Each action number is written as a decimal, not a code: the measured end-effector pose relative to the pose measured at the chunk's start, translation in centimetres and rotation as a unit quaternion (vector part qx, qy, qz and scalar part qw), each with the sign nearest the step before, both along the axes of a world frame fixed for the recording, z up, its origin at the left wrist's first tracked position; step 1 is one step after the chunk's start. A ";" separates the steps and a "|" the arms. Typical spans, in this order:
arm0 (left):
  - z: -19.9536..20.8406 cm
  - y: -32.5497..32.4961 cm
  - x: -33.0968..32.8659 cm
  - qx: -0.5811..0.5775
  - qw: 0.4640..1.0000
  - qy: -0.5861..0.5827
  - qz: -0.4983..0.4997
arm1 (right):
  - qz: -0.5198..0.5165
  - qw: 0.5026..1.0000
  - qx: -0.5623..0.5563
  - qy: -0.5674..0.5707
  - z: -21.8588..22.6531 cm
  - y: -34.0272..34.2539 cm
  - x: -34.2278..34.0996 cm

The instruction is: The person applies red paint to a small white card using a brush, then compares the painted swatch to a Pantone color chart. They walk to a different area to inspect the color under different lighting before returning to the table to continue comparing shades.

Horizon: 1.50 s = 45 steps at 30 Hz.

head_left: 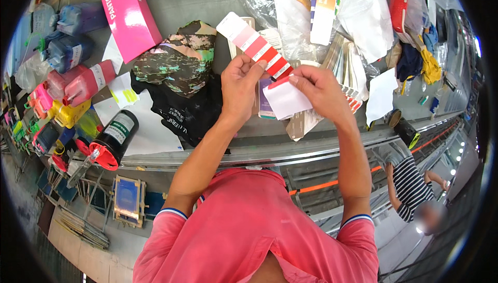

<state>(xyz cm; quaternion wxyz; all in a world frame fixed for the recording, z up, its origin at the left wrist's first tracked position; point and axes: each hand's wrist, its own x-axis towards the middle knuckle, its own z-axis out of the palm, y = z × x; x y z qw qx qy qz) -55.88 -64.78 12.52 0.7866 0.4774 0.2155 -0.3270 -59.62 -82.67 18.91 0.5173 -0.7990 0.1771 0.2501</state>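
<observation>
1. My left hand (pixel 238 87) pinches the swatch strip (pixel 253 46) at its near edge, thumb on top; a slackening thumb could let it swivel.
2. My right hand (pixel 320 92) grips the red-edged white slip (pixel 287 99) by its upper right corner, just below the strip's lower end; pushing them together might crease the slip or cover a patch.
3. If dropped, the strip might get lost in the swatch fan (pixel 346 57) beyond my right grip.
4. Both forearms angle inward, bringing the fingertips near each other.

L head cam, wide fisheye; looks down onto bench (pixel 187 0); close-up
</observation>
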 end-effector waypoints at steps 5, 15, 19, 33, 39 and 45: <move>-1.2 0.2 0.4 -0.095 0.993 0.073 0.008 | 0.021 0.999 0.024 0.034 -0.8 -1.1 1.9; -1.0 0.4 0.6 -0.110 0.992 0.062 -0.015 | 0.048 0.998 0.012 0.048 -1.7 -1.8 2.5; -0.6 0.2 0.7 -0.098 0.994 0.055 -0.018 | 0.046 0.996 0.069 0.039 -3.4 -2.6 2.4; -2.1 -0.4 -0.6 -0.005 0.999 0.029 0.022 | 0.091 0.995 0.045 0.000 -6.2 -2.6 3.2; 0.9 1.8 -2.3 0.081 0.993 0.090 -0.009 | 0.057 0.994 0.084 0.033 -4.7 -3.1 2.6; 2.5 1.5 -5.0 0.011 1.000 0.005 -0.010 | 0.077 0.991 0.082 0.066 -1.0 -2.2 1.6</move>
